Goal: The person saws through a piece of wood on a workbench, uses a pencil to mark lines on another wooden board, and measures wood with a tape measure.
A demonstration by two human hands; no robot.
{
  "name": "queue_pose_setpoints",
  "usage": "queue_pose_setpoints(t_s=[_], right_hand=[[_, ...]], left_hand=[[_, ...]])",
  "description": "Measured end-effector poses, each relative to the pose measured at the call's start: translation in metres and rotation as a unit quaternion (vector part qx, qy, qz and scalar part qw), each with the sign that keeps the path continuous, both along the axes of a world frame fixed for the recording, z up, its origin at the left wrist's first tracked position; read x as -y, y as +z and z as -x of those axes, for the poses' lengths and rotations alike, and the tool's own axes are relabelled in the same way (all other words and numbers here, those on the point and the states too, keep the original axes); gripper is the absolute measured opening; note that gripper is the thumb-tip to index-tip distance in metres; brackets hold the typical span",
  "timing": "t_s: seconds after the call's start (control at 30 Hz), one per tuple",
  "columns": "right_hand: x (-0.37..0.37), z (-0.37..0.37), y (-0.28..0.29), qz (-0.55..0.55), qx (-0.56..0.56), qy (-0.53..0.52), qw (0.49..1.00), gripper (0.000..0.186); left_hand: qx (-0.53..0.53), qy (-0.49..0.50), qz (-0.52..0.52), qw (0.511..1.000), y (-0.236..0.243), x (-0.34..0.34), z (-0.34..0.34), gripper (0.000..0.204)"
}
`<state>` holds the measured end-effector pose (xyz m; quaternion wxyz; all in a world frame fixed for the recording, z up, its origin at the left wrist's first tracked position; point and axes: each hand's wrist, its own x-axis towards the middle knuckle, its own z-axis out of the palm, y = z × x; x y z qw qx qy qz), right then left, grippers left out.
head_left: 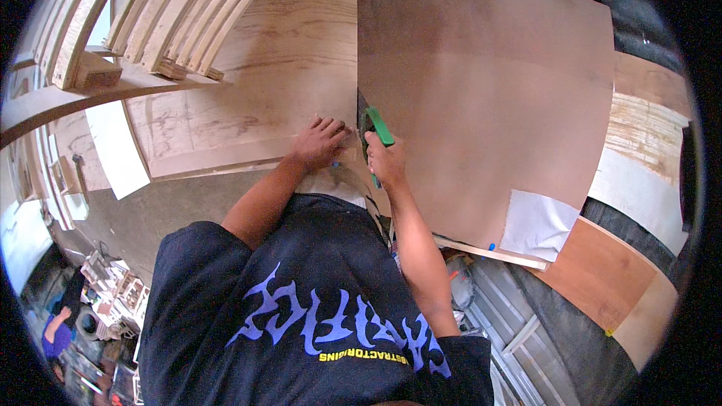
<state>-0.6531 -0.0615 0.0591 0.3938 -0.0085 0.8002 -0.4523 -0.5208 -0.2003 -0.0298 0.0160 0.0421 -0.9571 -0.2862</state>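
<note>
My right hand (386, 159) is closed around a green-framed hand tool (381, 126), whose exact kind I cannot make out. The tool sits at the left edge of a large brown sheet (481, 90), where it meets a pale plywood panel (286, 53). My left hand (325, 141) rests on the near edge of that plywood, fingers stretched out and slightly bent, to the left of the tool. A small blue spot (335, 165) shows just below the left hand.
Curved wooden strips (180, 15) lie at the far left on a curved beam (135, 84). A white sheet (119, 146) leans nearby. A white cloth (535, 224) lies on the brown sheet's near right corner. Another person (57, 331) in purple is at lower left, by stacked wooden frames (113, 286).
</note>
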Motion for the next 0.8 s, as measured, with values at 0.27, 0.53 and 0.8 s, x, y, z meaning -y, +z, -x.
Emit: queue_pose_setpoints(t_s=[0.27,0.53,0.8], right_hand=[[0.011,-0.002,-0.012,-0.006,-0.025,0.003,1.0,0.03],[0.008,-0.006,0.026,0.013,0.024,-0.015,1.0,0.033],[-0.027,-0.025,0.087,-0.047,0.013,-0.004,0.999,0.028]], left_hand=[[-0.02,0.01,0.001,1.0,-0.001,0.011,0.003,0.052],[-0.062,0.016,-0.005,0.998,0.001,0.013,0.001,0.057],[-0.046,0.017,-0.018,0.999,-0.014,0.008,0.003,0.054]])
